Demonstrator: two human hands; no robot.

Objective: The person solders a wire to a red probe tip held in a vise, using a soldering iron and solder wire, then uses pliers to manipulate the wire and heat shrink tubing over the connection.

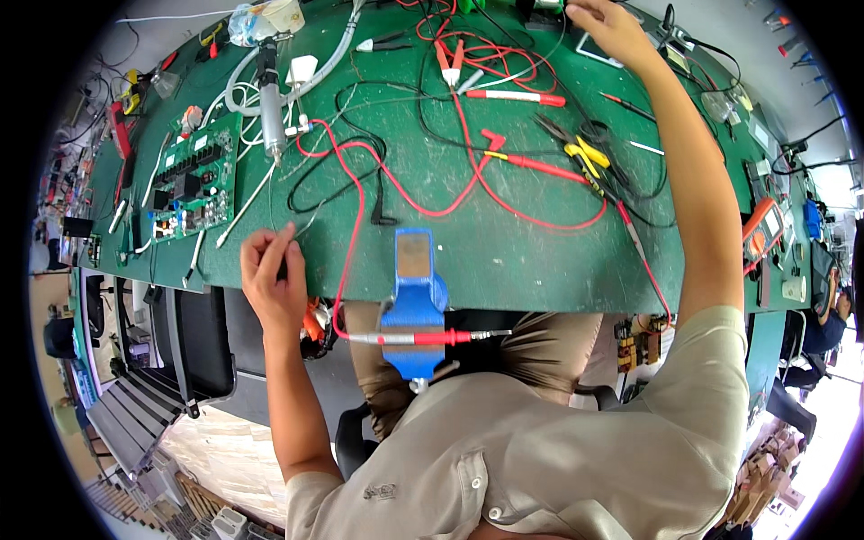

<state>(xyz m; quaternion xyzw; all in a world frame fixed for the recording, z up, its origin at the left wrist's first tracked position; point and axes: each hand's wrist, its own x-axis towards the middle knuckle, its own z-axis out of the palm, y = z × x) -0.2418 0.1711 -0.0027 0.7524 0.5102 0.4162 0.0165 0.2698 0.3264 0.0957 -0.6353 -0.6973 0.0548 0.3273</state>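
My left hand [274, 274] is at the front edge of the green bench [531, 270], fingers curled on something dark and mostly hidden, near a thin wire. My right hand [605, 31] reaches to the back right, fingers closed by a dark device [544, 13] and a thin cable; what they hold is unclear. A blue vise [414, 297] sits on the front edge, with a red test probe [432, 338] lying across it. Red and black leads, more probes [544, 166] and yellow-handled pliers [589, 148] lie between my hands.
A green circuit board [193, 180] lies left beside a syringe-like tool [270, 108] with tubing. An orange meter [763, 234] is at the right edge. A black chair [184, 351] stands lower left. Another person [832, 319] sits at the far right.
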